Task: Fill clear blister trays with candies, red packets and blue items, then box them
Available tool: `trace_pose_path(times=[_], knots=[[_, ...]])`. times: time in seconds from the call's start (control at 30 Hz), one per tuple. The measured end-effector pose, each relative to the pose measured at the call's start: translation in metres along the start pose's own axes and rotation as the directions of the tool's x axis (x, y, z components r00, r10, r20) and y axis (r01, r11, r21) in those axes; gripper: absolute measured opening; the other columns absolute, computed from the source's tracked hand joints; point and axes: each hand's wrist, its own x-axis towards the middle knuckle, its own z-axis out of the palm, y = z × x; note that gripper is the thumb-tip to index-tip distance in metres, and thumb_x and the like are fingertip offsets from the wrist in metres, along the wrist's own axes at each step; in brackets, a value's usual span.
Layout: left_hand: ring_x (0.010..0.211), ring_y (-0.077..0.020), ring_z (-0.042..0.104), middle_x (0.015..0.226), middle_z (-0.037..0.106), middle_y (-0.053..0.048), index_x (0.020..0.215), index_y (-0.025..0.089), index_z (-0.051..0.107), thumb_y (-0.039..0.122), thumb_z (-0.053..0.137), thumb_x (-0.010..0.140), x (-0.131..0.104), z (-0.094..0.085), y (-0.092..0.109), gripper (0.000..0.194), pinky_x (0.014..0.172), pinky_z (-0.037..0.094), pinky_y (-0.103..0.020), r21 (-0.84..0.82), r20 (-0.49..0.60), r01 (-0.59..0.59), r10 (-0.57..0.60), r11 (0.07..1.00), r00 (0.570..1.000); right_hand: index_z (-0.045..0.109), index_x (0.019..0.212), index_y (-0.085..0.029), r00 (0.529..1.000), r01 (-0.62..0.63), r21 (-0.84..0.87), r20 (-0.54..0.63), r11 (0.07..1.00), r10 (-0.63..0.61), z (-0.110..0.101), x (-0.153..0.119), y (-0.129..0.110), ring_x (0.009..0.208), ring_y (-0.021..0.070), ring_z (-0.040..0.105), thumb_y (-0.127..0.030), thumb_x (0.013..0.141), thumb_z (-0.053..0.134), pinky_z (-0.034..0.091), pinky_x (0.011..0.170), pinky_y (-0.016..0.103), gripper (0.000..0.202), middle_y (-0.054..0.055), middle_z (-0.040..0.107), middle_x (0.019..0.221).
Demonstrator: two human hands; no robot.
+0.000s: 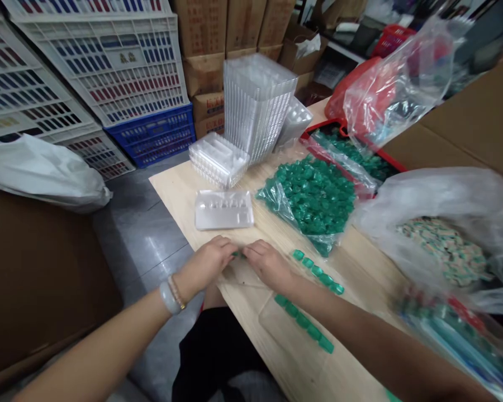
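Note:
My left hand point(213, 258), with bracelets at its wrist, is closed in a pinch; a bit of green plastic shows at its fingertips. Close beside it, the fingers of my right hand point(269, 263) are also pinched, with a speck of green at their tips. Both hands are over the table's near edge, above what looks like a clear plastic tray, mostly hidden. Just beyond them lies a clear blister tray point(224, 211). Right of my right hand is a row of green plastic pieces point(317, 272). Below my right forearm, more green pieces point(304, 322) sit along another clear tray.
A bag of green pieces point(312, 195) lies on the wooden table point(171, 181). Behind stand nested clear trays point(257, 106) and a shorter tray stack point(218, 159). To the right are a red bin point(398, 163) and a bag of mixed pieces point(444, 251). Crates point(104, 67) stand left.

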Motion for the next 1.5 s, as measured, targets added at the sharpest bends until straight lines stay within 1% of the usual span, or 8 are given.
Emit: trace_pose_path(times=[0.23,0.43,0.57,0.67,0.8,0.9,1.07,1.5], knots=[[0.08,-0.0163,0.049,0.082,0.056,-0.005,0.08,0.014,0.057,0.017,0.044,0.082,0.008,0.009,0.004,0.014,0.075,0.043,-0.031,0.217,0.097,-0.173,0.155,0.961,0.983,0.06,0.093,-0.013,0.993,-0.014,-0.02,-0.12,1.0,0.011,0.012,-0.014,-0.005,0.085,0.0185,0.051,-0.015,0.08,0.046,0.046,0.074,0.031,0.018,0.01,0.058,0.093],[0.09,-0.0186,0.05,0.099,0.059,-0.007,0.105,0.018,0.054,0.013,0.043,0.082,0.004,0.033,0.005,0.026,0.078,0.043,-0.036,0.149,-0.028,-0.178,0.184,0.973,0.983,0.058,0.098,-0.014,0.888,-0.235,-0.073,-0.422,0.969,0.183,-0.059,0.02,0.068,0.091,0.021,0.049,-0.02,0.084,0.038,0.041,0.082,0.036,0.025,0.011,0.058,0.092],[0.096,-0.0202,0.049,0.105,0.058,-0.008,0.111,0.02,0.051,0.011,0.042,0.081,0.019,0.046,0.015,0.033,0.084,0.043,-0.04,0.024,-0.074,-0.158,0.159,0.987,0.984,0.059,0.098,-0.012,0.917,-0.356,-0.216,-0.269,0.909,0.295,-0.093,0.073,0.129,0.089,0.022,0.048,-0.015,0.081,0.042,0.039,0.081,0.035,0.024,0.012,0.057,0.092],[0.106,-0.0203,0.045,0.113,0.052,-0.009,0.112,0.021,0.05,0.014,0.044,0.081,0.024,0.047,0.016,0.032,0.09,0.041,-0.041,-0.11,-0.133,-0.114,0.099,0.987,0.986,0.06,0.094,-0.012,0.937,-0.344,-0.287,-0.171,0.894,0.305,-0.094,0.084,0.14,0.087,0.0233,0.047,-0.013,0.078,0.047,0.039,0.079,0.035,0.021,0.012,0.057,0.087],[0.107,-0.0189,0.046,0.116,0.048,-0.009,0.113,0.02,0.05,0.018,0.049,0.079,0.022,0.037,0.007,0.034,0.092,0.042,-0.038,-0.317,-0.166,0.04,-0.097,0.948,0.981,0.058,0.096,-0.014,0.895,-0.348,-0.117,-0.337,0.93,0.292,-0.092,0.057,0.116,0.087,0.0225,0.048,-0.019,0.079,0.049,0.038,0.081,0.037,0.02,0.011,0.056,0.091],[0.098,-0.0173,0.052,0.115,0.048,-0.009,0.11,0.02,0.052,0.021,0.05,0.078,0.029,0.023,0.01,0.032,0.084,0.047,-0.034,-0.497,-0.16,0.127,-0.234,0.859,0.959,0.058,0.094,-0.017,0.852,-0.334,0.287,-0.314,0.898,0.418,-0.087,0.032,0.084,0.074,0.0165,0.051,-0.025,0.076,0.054,0.042,0.072,0.033,0.02,0.006,0.056,0.084],[0.077,-0.0133,0.058,0.09,0.061,-0.006,0.102,0.014,0.056,0.029,0.052,0.076,0.064,0.006,0.034,0.03,0.068,0.05,-0.028,-0.866,0.018,0.21,-0.392,0.454,0.92,0.056,0.091,-0.017,0.861,-0.28,0.852,0.019,0.443,0.508,-0.063,0.006,0.041,0.072,0.0124,0.056,-0.026,0.067,0.061,0.045,0.069,0.029,0.026,0.001,0.06,0.077],[0.059,-0.0077,0.057,0.07,0.06,0.0,0.081,0.012,0.055,0.019,0.061,0.065,0.054,0.015,0.05,0.019,0.063,0.047,-0.024,-0.955,0.177,0.262,-0.441,0.138,0.88,0.062,0.091,-0.019,0.778,-0.24,0.966,0.133,0.095,0.614,-0.052,-0.022,0.005,0.069,0.0124,0.059,-0.028,0.057,0.071,0.046,0.072,0.032,0.036,0.0,0.065,0.074]])
